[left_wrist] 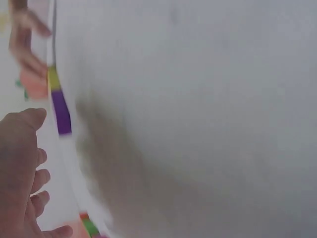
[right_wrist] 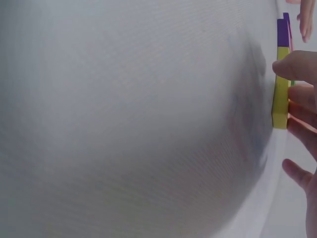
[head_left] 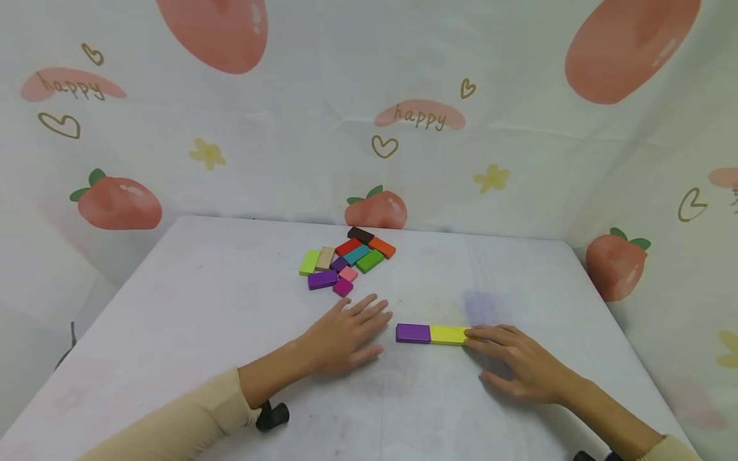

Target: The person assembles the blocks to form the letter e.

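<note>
Two rectangular blocks lie end to end on the table, a purple block (head_left: 412,333) on the left and a yellow block (head_left: 448,335) on the right. My right hand (head_left: 519,362) is at the yellow block's right end, fingertips touching it. Its thumb stands apart from the block in the head view, though it overlaps the yellow block (right_wrist: 281,106) in the right wrist view. Left of the purple block, my left hand (head_left: 348,336) hovers with fingers spread and nothing held. The purple block (left_wrist: 61,113) also shows beyond its thumb in the left wrist view.
Behind my left hand lies a loose cluster of coloured blocks, among them a green block (head_left: 369,260), an orange block (head_left: 382,248) and a magenta block (head_left: 343,287). A white patterned cloth (head_left: 288,160) hangs behind the white table (head_left: 230,288).
</note>
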`<action>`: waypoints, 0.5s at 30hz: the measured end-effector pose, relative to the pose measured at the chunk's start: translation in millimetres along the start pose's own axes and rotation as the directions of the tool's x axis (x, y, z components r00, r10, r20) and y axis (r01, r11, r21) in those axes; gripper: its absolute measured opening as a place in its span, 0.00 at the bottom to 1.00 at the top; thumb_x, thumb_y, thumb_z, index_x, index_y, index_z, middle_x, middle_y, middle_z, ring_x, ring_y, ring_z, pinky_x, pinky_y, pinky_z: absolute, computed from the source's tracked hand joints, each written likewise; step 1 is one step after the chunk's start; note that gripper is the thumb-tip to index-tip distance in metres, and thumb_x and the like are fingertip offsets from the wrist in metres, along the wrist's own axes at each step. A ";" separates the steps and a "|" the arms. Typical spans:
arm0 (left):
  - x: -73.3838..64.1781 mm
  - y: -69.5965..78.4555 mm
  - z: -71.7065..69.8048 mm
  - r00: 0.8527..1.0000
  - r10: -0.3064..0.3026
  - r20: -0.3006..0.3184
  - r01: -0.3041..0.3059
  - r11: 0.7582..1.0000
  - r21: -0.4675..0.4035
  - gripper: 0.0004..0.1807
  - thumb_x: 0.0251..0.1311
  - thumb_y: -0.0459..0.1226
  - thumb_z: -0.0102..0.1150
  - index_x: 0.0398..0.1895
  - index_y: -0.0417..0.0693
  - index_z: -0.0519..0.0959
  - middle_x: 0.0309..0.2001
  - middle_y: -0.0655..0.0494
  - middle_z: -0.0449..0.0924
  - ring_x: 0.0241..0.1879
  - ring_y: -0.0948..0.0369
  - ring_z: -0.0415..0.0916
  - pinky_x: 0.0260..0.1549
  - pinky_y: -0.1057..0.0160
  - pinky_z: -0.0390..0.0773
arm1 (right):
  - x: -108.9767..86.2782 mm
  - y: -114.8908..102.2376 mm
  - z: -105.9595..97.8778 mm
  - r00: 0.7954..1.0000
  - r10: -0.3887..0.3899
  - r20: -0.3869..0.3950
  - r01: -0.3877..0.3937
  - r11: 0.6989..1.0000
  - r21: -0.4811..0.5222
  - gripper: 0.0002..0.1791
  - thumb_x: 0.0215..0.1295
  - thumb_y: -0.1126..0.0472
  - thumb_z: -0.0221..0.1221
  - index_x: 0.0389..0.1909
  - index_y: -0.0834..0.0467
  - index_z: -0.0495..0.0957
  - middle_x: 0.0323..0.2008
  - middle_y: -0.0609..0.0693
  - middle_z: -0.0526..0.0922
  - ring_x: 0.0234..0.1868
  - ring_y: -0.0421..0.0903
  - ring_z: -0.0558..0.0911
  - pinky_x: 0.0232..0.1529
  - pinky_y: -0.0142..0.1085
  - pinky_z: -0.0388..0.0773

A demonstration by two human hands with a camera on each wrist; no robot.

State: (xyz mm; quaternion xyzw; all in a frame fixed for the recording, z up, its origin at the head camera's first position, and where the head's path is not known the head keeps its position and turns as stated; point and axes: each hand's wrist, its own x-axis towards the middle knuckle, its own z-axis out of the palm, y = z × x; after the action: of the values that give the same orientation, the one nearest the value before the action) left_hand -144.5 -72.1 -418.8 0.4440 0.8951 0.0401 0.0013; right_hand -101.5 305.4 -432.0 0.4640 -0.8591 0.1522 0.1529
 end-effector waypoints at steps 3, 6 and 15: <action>-6.2 -18.3 -3.1 0.997 -0.060 -0.047 0.061 0.998 0.015 0.35 0.70 0.56 0.50 0.76 0.52 0.62 0.76 0.51 0.57 0.76 0.50 0.51 0.65 0.37 0.62 | -0.1 0.5 -0.3 1.000 0.008 0.008 -0.008 1.000 -0.003 0.31 0.52 0.57 0.70 0.60 0.58 0.79 0.60 0.53 0.79 0.59 0.53 0.77 0.65 0.31 0.56; -12.8 -37.4 -3.0 0.989 -0.132 -0.064 0.134 0.991 0.030 0.35 0.69 0.55 0.52 0.75 0.52 0.64 0.75 0.49 0.60 0.75 0.49 0.54 0.64 0.36 0.63 | 0.0 0.0 -1.3 1.000 0.021 0.019 -0.021 1.000 -0.008 0.32 0.49 0.59 0.71 0.59 0.57 0.80 0.60 0.52 0.79 0.59 0.52 0.77 0.65 0.30 0.56; -28.2 -66.8 -0.5 0.977 -0.203 -0.058 0.205 0.978 0.032 0.34 0.69 0.54 0.52 0.72 0.46 0.68 0.72 0.48 0.65 0.74 0.47 0.55 0.62 0.35 0.66 | -0.1 -0.3 -1.2 0.999 0.033 0.027 -0.033 0.999 0.004 0.31 0.50 0.59 0.71 0.59 0.57 0.80 0.60 0.52 0.79 0.60 0.52 0.77 0.66 0.27 0.55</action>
State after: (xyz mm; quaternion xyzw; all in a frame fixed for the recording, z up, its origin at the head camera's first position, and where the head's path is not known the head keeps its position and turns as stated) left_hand -180.5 -134.9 -424.1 0.3484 0.9363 0.0348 -0.0276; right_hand -101.0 305.9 -431.0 0.4522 -0.8683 0.1503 0.1379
